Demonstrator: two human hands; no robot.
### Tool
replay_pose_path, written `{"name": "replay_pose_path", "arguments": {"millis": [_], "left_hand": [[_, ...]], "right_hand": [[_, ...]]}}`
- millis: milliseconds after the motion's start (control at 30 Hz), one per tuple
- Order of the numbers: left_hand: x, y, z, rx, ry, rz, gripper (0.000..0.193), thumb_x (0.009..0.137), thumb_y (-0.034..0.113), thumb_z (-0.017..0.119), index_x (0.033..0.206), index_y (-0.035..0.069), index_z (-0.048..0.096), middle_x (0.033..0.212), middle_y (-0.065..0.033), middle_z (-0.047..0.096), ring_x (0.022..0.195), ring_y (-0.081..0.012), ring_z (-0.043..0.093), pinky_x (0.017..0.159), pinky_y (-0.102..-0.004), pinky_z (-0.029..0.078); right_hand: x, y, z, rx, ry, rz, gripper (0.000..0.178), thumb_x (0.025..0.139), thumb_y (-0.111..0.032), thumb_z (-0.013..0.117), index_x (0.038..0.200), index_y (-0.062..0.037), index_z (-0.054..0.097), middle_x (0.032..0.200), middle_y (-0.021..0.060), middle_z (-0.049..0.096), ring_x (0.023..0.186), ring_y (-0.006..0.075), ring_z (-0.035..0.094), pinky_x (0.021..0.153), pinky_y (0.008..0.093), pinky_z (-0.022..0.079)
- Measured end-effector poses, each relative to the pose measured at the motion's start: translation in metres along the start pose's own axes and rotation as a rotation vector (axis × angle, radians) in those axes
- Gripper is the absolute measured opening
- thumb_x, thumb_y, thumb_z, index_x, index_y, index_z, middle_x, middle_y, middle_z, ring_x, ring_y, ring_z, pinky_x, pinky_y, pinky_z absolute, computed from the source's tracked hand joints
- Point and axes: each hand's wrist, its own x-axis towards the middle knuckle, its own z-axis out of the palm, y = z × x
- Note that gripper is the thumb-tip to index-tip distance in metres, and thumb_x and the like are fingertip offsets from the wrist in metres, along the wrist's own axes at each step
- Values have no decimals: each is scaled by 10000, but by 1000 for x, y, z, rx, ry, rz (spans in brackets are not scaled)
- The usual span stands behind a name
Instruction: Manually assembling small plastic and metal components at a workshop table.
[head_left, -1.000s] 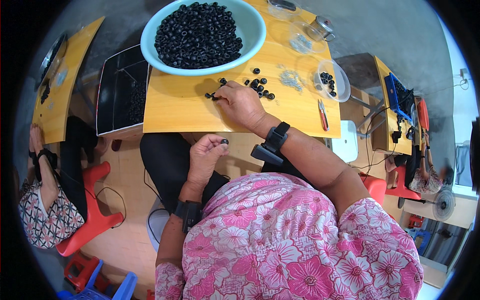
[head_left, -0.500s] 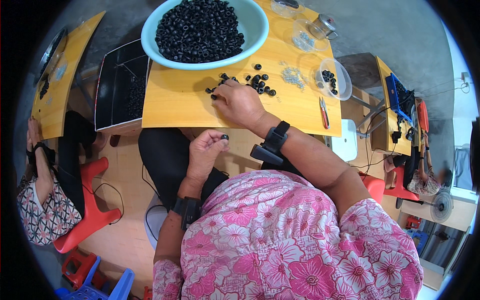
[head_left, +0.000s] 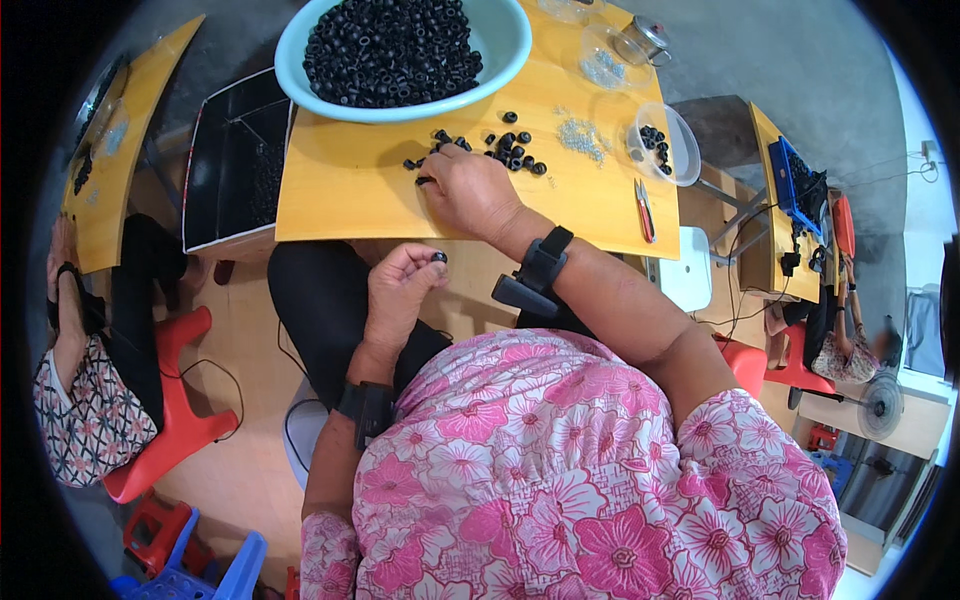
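Note:
My left hand (head_left: 398,290) is over my lap, just below the table's near edge. Its thumb and fingers pinch a small black ring-shaped part (head_left: 439,257). On the yellow table (head_left: 350,205), my right hand (head_left: 468,190) lies with its fingers down and bent at a loose black part (head_left: 424,181). Whether those fingers grip that part is hard to make out. More small black parts (head_left: 514,150) are scattered beside and beyond my right hand. A pale blue basin (head_left: 400,113) heaped with the same kind of black parts stands behind them.
Tiny silvery pieces (head_left: 581,138) lie right of the black parts. Further right are a clear tub (head_left: 683,150) with black parts and red-handled snips (head_left: 645,212). A metal mug (head_left: 646,40) stands at the back. Left of the table is a black-lined box (head_left: 225,180). Other people sit at side tables.
The whole view has shifted slightly. My left hand still pinches its black part, and my right hand stays at the loose parts with little movement.

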Motion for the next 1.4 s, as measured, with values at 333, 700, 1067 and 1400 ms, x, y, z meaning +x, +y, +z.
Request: {"name": "replay_pose_path", "arguments": {"millis": [333, 700, 1067, 1400], "left_hand": [[-3, 2, 0, -33, 10, 67, 123, 861, 66, 615, 977, 28, 602, 819, -13, 621, 679, -57, 567, 606, -202, 430], [-10, -2, 3, 71, -54, 116, 159, 851, 85, 624, 1004, 41, 613, 803, -31, 662, 597, -12, 515, 462, -151, 343], [-12, 4, 1, -30, -48, 31, 176, 825, -14, 632, 1001, -17, 613, 889, -30, 637, 804, -80, 599, 765, -220, 488], [-11, -3, -2, 23, -72, 186, 176, 861, 118, 638, 1012, 33, 608, 859, -25, 653, 774, -66, 611, 558, -151, 412]], "right_hand": [[-46, 8, -27, 316, -157, -226, 117, 753, -75, 626, 864, -54, 598, 752, 100, 554, 687, 297, 590, 607, 369, 479], [-67, -3, -35, 104, -239, -338, 127, 788, -100, 610, 909, -72, 584, 803, 102, 557, 686, 313, 594, 615, 395, 493], [-75, 3, -20, 695, -193, -8, 129, 794, -12, 655, 921, -33, 655, 776, 46, 606, 668, 124, 599, 609, 242, 500], [-72, -4, -21, 1078, -377, 438, 130, 847, -34, 638, 968, 5, 661, 823, 40, 651, 673, 72, 593, 637, 215, 514]]}}
